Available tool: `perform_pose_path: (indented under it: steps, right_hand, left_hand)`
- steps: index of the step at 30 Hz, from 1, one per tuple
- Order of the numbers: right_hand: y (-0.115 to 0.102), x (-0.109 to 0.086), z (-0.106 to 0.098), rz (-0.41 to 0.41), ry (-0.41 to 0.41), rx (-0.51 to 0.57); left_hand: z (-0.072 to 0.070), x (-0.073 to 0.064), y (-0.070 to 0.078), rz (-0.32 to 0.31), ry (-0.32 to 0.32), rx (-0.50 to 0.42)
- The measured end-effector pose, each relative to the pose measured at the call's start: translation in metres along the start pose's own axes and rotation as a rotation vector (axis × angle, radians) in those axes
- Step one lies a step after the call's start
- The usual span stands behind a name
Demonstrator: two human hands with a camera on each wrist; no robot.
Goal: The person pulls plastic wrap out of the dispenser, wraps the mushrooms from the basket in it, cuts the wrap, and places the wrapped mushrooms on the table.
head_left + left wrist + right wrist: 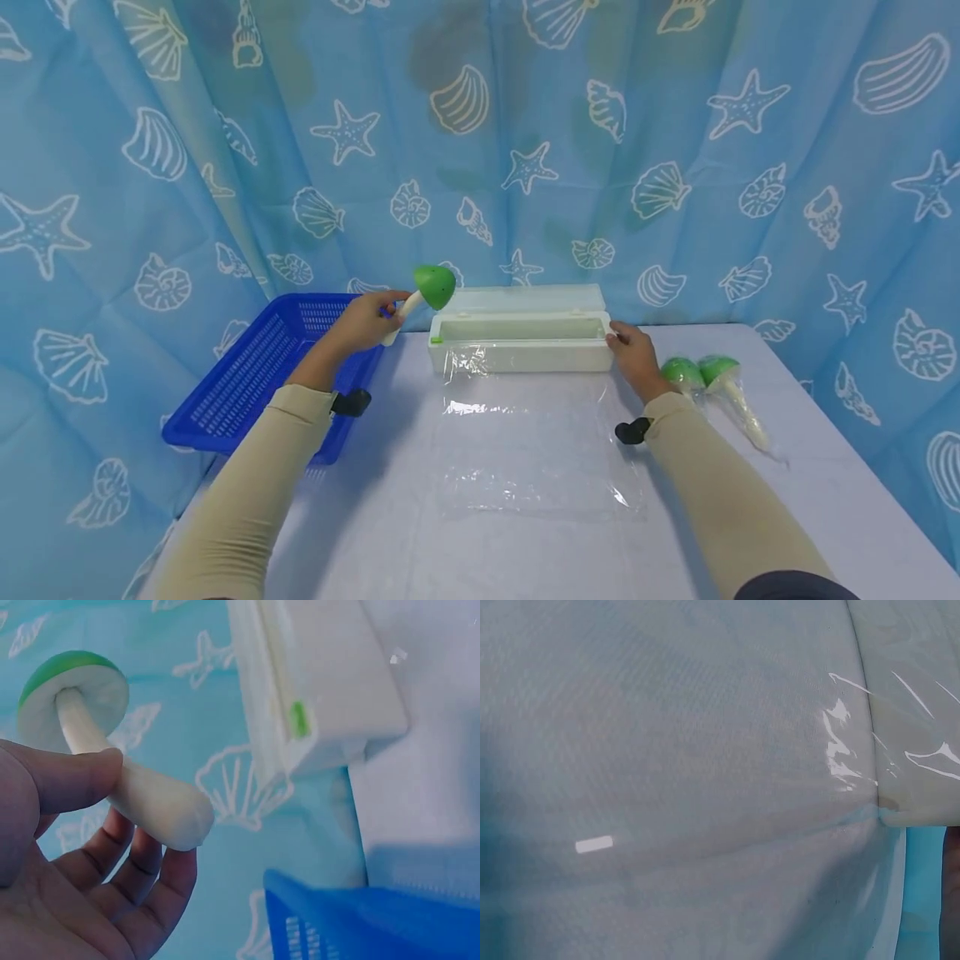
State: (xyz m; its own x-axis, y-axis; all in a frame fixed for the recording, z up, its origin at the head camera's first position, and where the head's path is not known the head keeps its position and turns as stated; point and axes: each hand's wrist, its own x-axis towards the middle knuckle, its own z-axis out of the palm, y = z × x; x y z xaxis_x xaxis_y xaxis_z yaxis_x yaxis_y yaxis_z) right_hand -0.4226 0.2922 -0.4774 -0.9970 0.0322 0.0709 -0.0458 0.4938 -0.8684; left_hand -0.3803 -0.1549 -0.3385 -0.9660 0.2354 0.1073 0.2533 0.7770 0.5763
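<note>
My left hand (365,321) pinches a toy mushroom by its thick cream stem between thumb and fingers. The green-capped mushroom (433,288) is raised between the blue basket and the box, its cap pointing up and to the right. In the left wrist view the mushroom's stem (157,802) shows no wrapping. A white cling film dispenser (525,358) stands at the back of the table, its clear lid (525,297) up. At its right end, my right hand (636,358) grips the rim. Clear film (540,450) runs from the dispenser's front toward me, flat over the table.
A blue plastic basket (213,408) stands at the left edge. Two green-capped mushrooms (738,400) in clear film lie on the right, partly behind my right forearm. A green cutter slide (300,718) sits at the dispenser's left end. A blue curtain (480,167) hangs behind.
</note>
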Motion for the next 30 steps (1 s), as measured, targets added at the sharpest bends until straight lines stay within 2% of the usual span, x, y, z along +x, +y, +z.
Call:
perform_pose_path:
  steps: [6,12,20,26,30]
  right_hand:
    - [0.001,0.001,0.000,0.014,-0.015,0.008]
    - [0.001,-0.001,0.001,0.006,-0.015,0.016]
    - [0.000,0.003,-0.003,-0.004,-0.016,0.022]
    - [-0.002,0.002,-0.003,-0.001,-0.015,0.036]
    - [0.000,0.002,-0.004,-0.021,-0.017,0.034]
  left_hand:
    - [0.025,-0.004,0.015,0.103,-0.037,0.038]
    - [0.054,-0.011,0.028,0.194,-0.088,0.029]
    - [0.085,-0.015,0.047,0.200,-0.163,0.028]
    - [0.108,-0.020,0.053,0.251,-0.217,0.056]
    - [0.122,-0.024,0.058,0.264,-0.248,0.070]
